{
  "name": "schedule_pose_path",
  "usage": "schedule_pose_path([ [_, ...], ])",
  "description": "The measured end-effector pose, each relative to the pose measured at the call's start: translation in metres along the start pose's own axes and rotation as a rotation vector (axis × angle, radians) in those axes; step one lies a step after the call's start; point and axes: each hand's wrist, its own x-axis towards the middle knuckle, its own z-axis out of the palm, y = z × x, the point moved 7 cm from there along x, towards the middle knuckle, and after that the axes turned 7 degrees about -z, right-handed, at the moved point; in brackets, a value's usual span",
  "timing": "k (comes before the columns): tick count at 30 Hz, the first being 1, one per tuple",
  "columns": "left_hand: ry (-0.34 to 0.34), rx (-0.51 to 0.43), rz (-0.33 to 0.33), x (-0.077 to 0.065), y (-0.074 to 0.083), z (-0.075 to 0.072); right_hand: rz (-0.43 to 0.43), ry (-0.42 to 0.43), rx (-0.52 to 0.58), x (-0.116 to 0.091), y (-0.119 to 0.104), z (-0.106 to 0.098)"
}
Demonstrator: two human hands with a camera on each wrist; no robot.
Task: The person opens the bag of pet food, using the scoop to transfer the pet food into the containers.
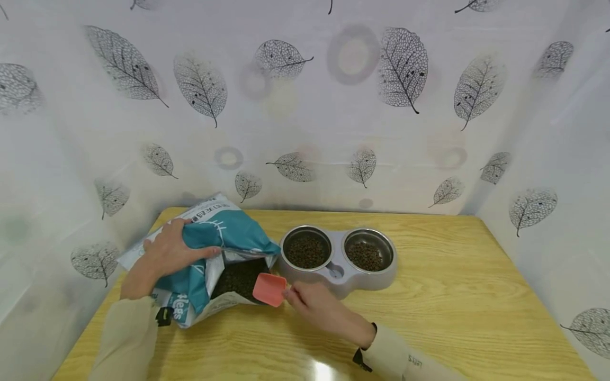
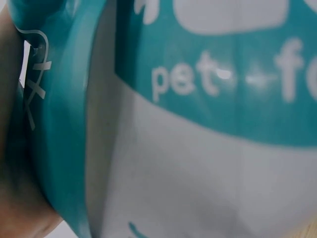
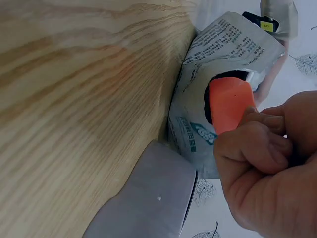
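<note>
A teal and white pet food bag [image 1: 238, 227] lies on its side at the table's left, its mouth facing right with dark kibble [image 1: 240, 278] showing inside. My left hand [image 1: 171, 251] grips the bag from above, thumb along the opening's upper edge. In the left wrist view, the bag's printed side [image 2: 193, 119] fills most of the picture. Curled round a handle, my right hand [image 1: 324, 309] holds a coral-red scoop [image 1: 269, 289] just at the bag's mouth. From the right wrist, the scoop [image 3: 230, 101] overlaps the dark opening; the fingers hide its handle.
A grey double feeder [image 1: 340, 280] stands right of the bag, close to its mouth. Kibble lies in its left metal bowl [image 1: 307, 230] and right metal bowl [image 1: 369, 233]. Leaf-patterned sheeting [image 1: 310, 121] rises behind the wooden table [image 1: 457, 296] and along both sides.
</note>
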Motion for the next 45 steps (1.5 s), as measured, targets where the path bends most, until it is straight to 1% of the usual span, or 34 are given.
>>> schedule_pose_path([
  [4,-0.002,-0.002,-0.001,-0.001,0.0,-0.001,0.033,-0.025,-0.015,0.009,-0.005,0.007],
  [8,-0.004,-0.001,-0.002,-0.001,0.0,-0.001,0.044,-0.025,-0.072,0.018,-0.011,0.013],
  [11,-0.002,-0.002,-0.002,-0.001,0.0,-0.001,0.072,-0.033,-0.083,0.026,-0.015,0.017],
  [15,-0.001,-0.004,-0.001,0.0,0.0,0.0,0.135,-0.053,-0.046,0.035,-0.017,0.024],
  [17,-0.001,-0.003,0.0,0.0,0.0,0.0,0.155,-0.05,-0.036,0.039,-0.017,0.027],
  [19,-0.001,-0.002,0.001,0.001,0.001,0.001,0.162,-0.04,-0.028,0.043,-0.017,0.03],
  [22,0.002,0.002,0.0,0.001,0.001,0.0,0.158,-0.027,0.017,0.048,-0.017,0.036],
  [27,0.004,0.001,-0.002,0.0,0.001,0.0,0.16,-0.025,0.135,0.054,-0.014,0.045],
  [32,0.002,0.003,-0.009,0.0,0.0,0.0,0.183,-0.024,0.225,0.051,-0.011,0.043],
  [39,0.001,0.003,-0.004,-0.002,0.0,0.0,0.189,-0.009,0.279,0.037,-0.003,0.033],
  [45,0.005,0.005,-0.003,-0.001,0.001,0.0,0.203,-0.023,0.409,0.025,-0.001,0.026],
])
